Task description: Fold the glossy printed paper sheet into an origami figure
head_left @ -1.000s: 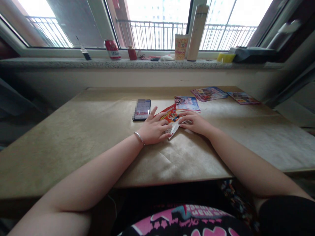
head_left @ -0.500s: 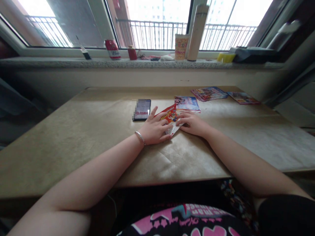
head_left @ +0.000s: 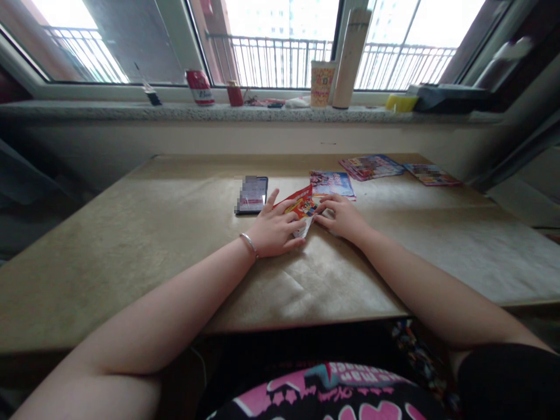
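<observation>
A red and white printed paper leaflet [head_left: 301, 205] lies slantwise on the table in front of me, folded so that its white side shows below the red one. My left hand [head_left: 275, 231], a silver bangle at its wrist, rests on the leaflet with fingers spread and covers part of it. At the leaflet's right edge, my right hand [head_left: 343, 219] has thumb and fingertips closed on the paper. Just behind sits a small pile of colourful printed sheets [head_left: 332, 183], its near edge partly behind my right fingers.
To the left of the leaflet lies a phone [head_left: 254, 195] with its screen lit. Farther back right are a fanned pile of prints [head_left: 371, 167] and another print [head_left: 431, 174]. The windowsill [head_left: 262, 114] carries a can [head_left: 200, 87], a paper cup [head_left: 322, 84] and a tall cylinder [head_left: 351, 58].
My right hand has shifted slightly left and pulled its fingers closer together at the leaflet's right edge, where less white paper now shows. My left hand stays almost in place.
</observation>
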The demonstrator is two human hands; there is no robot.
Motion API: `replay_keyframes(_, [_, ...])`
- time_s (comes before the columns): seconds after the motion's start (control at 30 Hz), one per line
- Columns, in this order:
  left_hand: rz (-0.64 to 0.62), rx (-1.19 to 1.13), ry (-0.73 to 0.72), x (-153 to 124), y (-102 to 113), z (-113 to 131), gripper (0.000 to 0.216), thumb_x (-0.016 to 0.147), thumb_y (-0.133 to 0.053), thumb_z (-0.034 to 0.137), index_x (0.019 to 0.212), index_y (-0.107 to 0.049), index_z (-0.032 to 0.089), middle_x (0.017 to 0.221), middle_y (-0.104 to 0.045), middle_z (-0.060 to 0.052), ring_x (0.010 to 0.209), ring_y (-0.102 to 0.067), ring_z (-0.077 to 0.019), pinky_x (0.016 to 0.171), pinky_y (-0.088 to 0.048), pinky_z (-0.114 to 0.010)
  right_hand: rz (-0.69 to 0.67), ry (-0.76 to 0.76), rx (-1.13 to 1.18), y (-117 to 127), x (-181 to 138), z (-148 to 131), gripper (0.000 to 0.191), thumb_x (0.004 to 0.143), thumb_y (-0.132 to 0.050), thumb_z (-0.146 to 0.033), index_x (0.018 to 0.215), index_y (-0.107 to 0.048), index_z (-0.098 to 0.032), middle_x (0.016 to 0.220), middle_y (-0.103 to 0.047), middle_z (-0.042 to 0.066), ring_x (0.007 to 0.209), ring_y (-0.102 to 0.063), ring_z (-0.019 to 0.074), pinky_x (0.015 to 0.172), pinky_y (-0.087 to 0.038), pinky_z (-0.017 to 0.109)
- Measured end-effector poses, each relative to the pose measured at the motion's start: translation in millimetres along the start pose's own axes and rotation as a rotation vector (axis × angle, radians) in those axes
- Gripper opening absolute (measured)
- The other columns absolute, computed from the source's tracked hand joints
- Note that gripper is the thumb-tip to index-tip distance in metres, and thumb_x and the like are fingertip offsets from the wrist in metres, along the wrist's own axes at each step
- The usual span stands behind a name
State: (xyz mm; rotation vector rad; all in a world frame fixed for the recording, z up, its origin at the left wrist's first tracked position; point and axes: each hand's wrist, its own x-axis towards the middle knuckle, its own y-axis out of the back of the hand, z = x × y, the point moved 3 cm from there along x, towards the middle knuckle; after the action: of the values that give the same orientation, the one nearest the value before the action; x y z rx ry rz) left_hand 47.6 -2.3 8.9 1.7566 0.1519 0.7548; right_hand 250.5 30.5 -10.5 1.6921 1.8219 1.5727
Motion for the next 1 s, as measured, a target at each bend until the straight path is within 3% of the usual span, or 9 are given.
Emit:
replay_keyframes(0.2, [0.014,-0.027,0.034,0.7,-2.2,-1.5,0.035,0.087,-0.053,0.049,0.111,-0.068,0.029,0.101,-0.07,-0.002,0.129,-0.042,-0.0295,0.117,0.002,-0.063,0.096,-0.197,-0.115,-3.5,0.1,1.0,0.029,0.078,-0.066,-0.042,0.098,-0.067,-0.022,0.106,-0.054,0.011,0.101,-0.057,0.026,0.091,-0.047,0.042])
replay_keyframes(0.47, [0.02,-0.053,0.067,1.5,-3.9,-2.0,0.03,0.089,-0.052,0.046,0.106,-0.07,0.029,0.101,-0.071,-0.001,0.127,-0.045,-0.0295,0.116,0.003,-0.064,-0.026,-0.223,-0.048,-5.8,7.1,5.6,0.018,0.081,-0.06,-0.039,0.082,-0.063,-0.021,0.077,-0.067,0.005,0.073,-0.059,0.0193,0.069,-0.045,0.031])
replay_keyframes(0.7, [-0.008,-0.054,0.098,1.1,-5.7,-2.9,0.031,0.094,-0.045,0.042,0.107,-0.069,0.028,0.106,-0.07,-0.001,0.128,-0.044,-0.0274,0.117,0.005,-0.061,0.005,-0.294,0.045,-1.0,4.1,7.8,0.019,0.079,-0.06,-0.038,0.073,-0.057,-0.021,0.072,-0.066,0.001,0.067,-0.058,0.0166,0.062,-0.042,0.028])
replay_keyframes(1.0, [-0.022,-0.055,0.123,1.4,-11.1,-4.9,0.03,0.094,-0.045,0.038,0.106,-0.067,0.023,0.107,-0.07,-0.005,0.124,-0.048,-0.0253,0.118,-0.006,-0.058,0.062,-0.351,0.202,1.9,3.6,12.3,0.016,0.076,-0.064,-0.035,0.076,-0.056,-0.021,0.072,-0.068,0.001,0.067,-0.062,0.0166,0.067,-0.045,0.03])
